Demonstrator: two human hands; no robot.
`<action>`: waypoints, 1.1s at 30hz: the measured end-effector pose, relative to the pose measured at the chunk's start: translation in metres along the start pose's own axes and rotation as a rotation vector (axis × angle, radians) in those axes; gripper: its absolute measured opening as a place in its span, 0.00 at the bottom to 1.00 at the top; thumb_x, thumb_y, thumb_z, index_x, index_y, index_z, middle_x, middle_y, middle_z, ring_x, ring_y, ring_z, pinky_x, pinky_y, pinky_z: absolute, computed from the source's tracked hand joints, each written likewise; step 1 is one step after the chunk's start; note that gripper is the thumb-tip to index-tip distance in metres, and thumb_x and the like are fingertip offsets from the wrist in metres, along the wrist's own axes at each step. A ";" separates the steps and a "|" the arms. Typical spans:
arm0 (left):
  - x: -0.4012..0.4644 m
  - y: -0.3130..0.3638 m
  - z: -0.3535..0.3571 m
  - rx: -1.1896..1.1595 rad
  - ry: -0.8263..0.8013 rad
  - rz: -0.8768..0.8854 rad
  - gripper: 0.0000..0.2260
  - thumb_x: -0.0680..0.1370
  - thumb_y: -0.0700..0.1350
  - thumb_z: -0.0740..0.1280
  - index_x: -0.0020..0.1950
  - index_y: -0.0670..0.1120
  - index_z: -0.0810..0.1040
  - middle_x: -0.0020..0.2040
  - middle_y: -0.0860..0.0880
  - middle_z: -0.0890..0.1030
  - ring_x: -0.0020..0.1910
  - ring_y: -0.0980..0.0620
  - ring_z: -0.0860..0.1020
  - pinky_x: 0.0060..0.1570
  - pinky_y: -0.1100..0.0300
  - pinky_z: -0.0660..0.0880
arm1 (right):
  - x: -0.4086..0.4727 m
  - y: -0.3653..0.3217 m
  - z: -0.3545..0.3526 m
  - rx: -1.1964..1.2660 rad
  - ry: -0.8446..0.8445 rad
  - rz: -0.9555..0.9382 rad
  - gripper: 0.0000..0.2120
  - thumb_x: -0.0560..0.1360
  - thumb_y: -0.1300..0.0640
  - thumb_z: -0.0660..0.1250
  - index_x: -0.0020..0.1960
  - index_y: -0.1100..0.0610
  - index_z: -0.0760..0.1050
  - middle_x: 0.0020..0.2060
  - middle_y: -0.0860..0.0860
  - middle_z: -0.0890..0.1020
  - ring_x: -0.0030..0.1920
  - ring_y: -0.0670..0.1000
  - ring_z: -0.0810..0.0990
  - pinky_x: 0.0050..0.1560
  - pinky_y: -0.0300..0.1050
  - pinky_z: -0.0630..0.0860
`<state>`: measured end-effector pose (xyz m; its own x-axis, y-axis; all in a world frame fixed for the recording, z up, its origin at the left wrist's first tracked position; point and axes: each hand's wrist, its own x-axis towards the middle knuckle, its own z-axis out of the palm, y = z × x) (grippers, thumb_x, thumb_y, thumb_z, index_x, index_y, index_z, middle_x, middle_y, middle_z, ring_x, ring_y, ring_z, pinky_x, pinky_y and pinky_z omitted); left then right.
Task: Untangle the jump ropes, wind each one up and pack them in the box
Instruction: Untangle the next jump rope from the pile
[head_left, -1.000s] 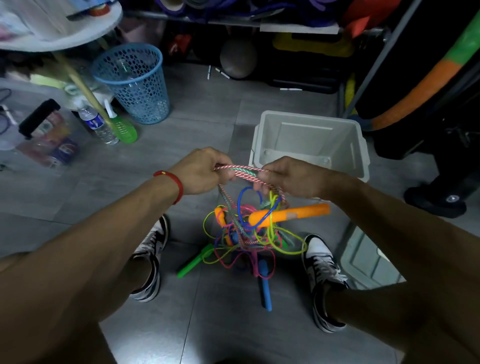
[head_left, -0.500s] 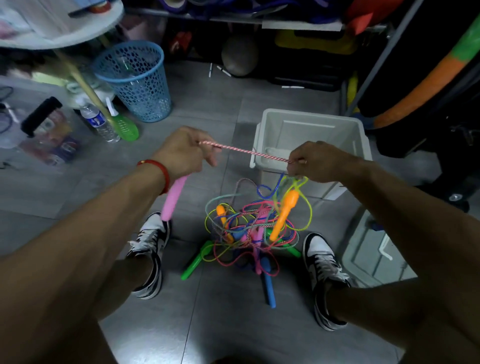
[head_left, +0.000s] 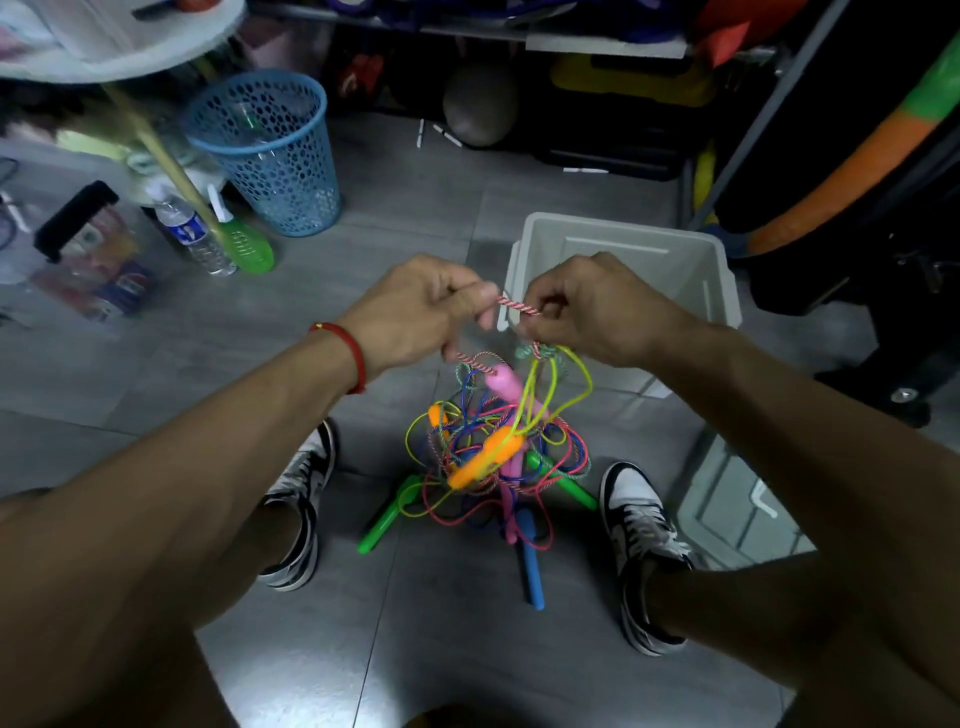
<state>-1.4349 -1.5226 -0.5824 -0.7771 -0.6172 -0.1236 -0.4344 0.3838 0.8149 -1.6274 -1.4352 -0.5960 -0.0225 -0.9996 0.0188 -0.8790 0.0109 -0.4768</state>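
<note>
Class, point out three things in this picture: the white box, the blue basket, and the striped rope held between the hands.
box (head_left: 719, 291): head view, right wall.
basket (head_left: 270, 171): head view, front of mesh wall.
striped rope (head_left: 519, 306): head view, stretch between the hands.

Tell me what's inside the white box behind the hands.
The white box shows only bare walls, no rope inside. Its near corner and floor are hidden behind the right hand.

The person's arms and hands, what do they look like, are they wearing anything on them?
Both forearms are bare, with no sleeves in view. The left hand has a thin red cord bracelet at its wrist, with a small yellowish bead or knot. The right hand shows no glove, watch or bracelet.
</note>
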 end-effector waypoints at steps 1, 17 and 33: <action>0.000 0.001 -0.003 0.000 0.045 0.022 0.14 0.84 0.47 0.62 0.41 0.45 0.79 0.23 0.49 0.75 0.21 0.59 0.70 0.25 0.67 0.63 | -0.001 0.008 0.002 -0.070 -0.025 -0.010 0.12 0.73 0.53 0.73 0.33 0.53 0.76 0.28 0.49 0.76 0.34 0.54 0.76 0.40 0.48 0.75; 0.008 -0.026 -0.021 0.385 0.040 -0.248 0.17 0.74 0.60 0.71 0.41 0.45 0.77 0.33 0.49 0.78 0.34 0.50 0.74 0.38 0.58 0.67 | 0.000 0.005 -0.010 0.074 -0.004 0.024 0.11 0.80 0.47 0.66 0.48 0.52 0.84 0.30 0.47 0.80 0.34 0.42 0.79 0.40 0.37 0.71; -0.013 -0.010 0.003 -0.024 -0.287 -0.015 0.17 0.81 0.56 0.65 0.38 0.46 0.79 0.27 0.57 0.70 0.27 0.59 0.66 0.32 0.62 0.64 | -0.012 0.000 -0.010 -0.111 -0.229 -0.048 0.18 0.73 0.40 0.72 0.34 0.52 0.78 0.29 0.48 0.76 0.35 0.50 0.75 0.38 0.46 0.68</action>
<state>-1.4221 -1.5161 -0.5909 -0.8693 -0.4015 -0.2884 -0.4387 0.3575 0.8245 -1.6317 -1.4229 -0.5873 0.1176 -0.9789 -0.1668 -0.9237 -0.0462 -0.3802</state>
